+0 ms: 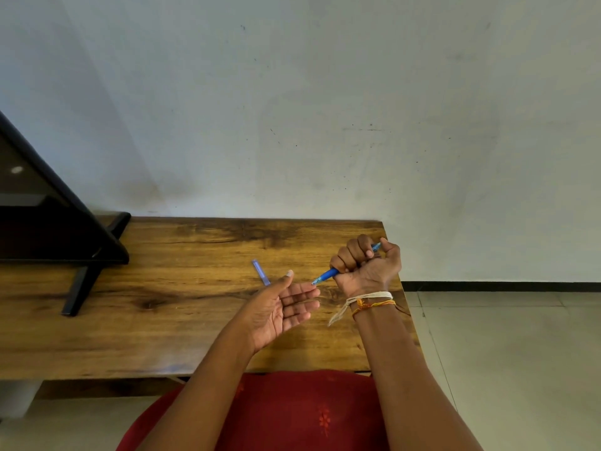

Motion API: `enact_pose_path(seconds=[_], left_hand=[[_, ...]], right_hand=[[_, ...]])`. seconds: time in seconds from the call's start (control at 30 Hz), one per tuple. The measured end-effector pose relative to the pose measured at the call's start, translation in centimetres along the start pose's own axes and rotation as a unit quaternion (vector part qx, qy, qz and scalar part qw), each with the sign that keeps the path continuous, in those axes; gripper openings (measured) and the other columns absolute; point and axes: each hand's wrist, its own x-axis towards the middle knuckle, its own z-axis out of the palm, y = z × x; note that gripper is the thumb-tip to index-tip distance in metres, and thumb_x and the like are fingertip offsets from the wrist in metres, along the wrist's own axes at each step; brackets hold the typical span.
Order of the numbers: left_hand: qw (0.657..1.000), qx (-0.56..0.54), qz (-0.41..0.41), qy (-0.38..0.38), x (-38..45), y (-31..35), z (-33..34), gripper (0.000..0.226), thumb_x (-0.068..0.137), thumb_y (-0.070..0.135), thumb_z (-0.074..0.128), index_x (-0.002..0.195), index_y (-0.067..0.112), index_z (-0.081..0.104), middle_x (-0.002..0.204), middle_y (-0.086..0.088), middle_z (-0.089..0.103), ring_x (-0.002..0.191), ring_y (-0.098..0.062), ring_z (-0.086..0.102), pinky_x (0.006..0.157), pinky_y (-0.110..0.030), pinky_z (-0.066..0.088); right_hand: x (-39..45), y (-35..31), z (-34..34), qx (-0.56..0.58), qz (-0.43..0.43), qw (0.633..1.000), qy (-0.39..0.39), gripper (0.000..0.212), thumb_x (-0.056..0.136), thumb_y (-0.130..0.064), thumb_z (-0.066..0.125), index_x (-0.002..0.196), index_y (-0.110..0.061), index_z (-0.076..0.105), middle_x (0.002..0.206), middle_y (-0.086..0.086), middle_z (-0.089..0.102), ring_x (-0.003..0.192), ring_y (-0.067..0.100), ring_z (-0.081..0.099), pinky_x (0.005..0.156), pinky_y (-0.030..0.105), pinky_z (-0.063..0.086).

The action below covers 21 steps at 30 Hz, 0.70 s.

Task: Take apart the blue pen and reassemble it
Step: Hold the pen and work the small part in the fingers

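Two hazards apply. Any loose inner part could drop from the pen (331, 273) and miss the left hand (279, 307), which is spread flat, palm up, empty, just below the tip. The cap (261, 272) could roll on the table (182, 320). The right hand (366, 263) fists the pen above the table; its long axis slants, tip down-left, rear up-right.
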Motion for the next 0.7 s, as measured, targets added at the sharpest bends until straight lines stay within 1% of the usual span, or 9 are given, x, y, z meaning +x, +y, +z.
enact_pose_path(seconds=[0.2, 0.37, 0.5, 0.6, 0.7], left_hand=[[1.0, 0.005, -0.002, 0.001, 0.07, -0.01, 0.01, 0.048, 0.083, 0.046, 0.058, 0.098, 0.004, 0.076, 0.112, -0.015, 0.071, 0.094, -0.023, 0.072, 0.074, -0.03, 0.058], [1.0, 0.0, -0.002, 0.0, 0.12, 0.0, 0.04, 0.047, 0.084, 0.045, 0.058, 0.099, 0.003, 0.075, 0.112, -0.016, 0.071, 0.093, -0.023, 0.072, 0.074, -0.03, 0.058], [1.0, -0.002, -0.004, 0.0, 0.15, 0.05, 0.07, 0.048, 0.083, 0.045, 0.058, 0.1, 0.003, 0.074, 0.112, -0.016, 0.071, 0.092, -0.024, 0.072, 0.073, -0.03, 0.058], [1.0, -0.001, -0.003, 0.002, 0.14, 0.03, 0.06, 0.049, 0.082, 0.045, 0.059, 0.101, 0.002, 0.074, 0.112, -0.016, 0.071, 0.093, -0.024, 0.072, 0.072, -0.029, 0.059], [1.0, -0.001, -0.003, 0.002, 0.18, 0.03, 0.03, 0.049, 0.083, 0.045, 0.058, 0.101, 0.003, 0.074, 0.112, -0.016, 0.071, 0.093, -0.024, 0.072, 0.072, -0.029, 0.059]], right_hand=[[-0.11, 0.01, 0.1, 0.009, 0.004, 1.0, 0.004, 0.037, 0.069, -0.041, 0.039, 0.041, -0.018, 0.034, 0.037, -0.005, 0.023, 0.043, 0.013, 0.007, 0.043, 0.019, 0.014], [-0.02, 0.04, 0.0, 0.029, 0.008, 0.999, 0.014, 0.051, 0.085, -0.043, 0.027, 0.042, -0.018, 0.033, 0.037, -0.005, 0.023, 0.044, 0.013, 0.007, 0.044, 0.019, 0.013], [-0.09, -0.01, 0.12, 0.027, 0.003, 1.0, 0.016, 0.05, 0.085, -0.042, 0.027, 0.041, -0.018, 0.033, 0.037, -0.006, 0.023, 0.044, 0.012, 0.007, 0.043, 0.018, 0.015], [-0.12, 0.05, 0.05, 0.025, 0.0, 1.0, 0.013, 0.051, 0.085, -0.044, 0.027, 0.041, -0.018, 0.034, 0.037, -0.006, 0.023, 0.044, 0.012, 0.007, 0.044, 0.019, 0.013], [-0.09, 0.04, 0.16, 0.015, -0.004, 1.0, 0.01, 0.045, 0.08, -0.041, 0.031, 0.041, -0.018, 0.034, 0.036, -0.006, 0.023, 0.043, 0.013, 0.006, 0.044, 0.019, 0.013]])
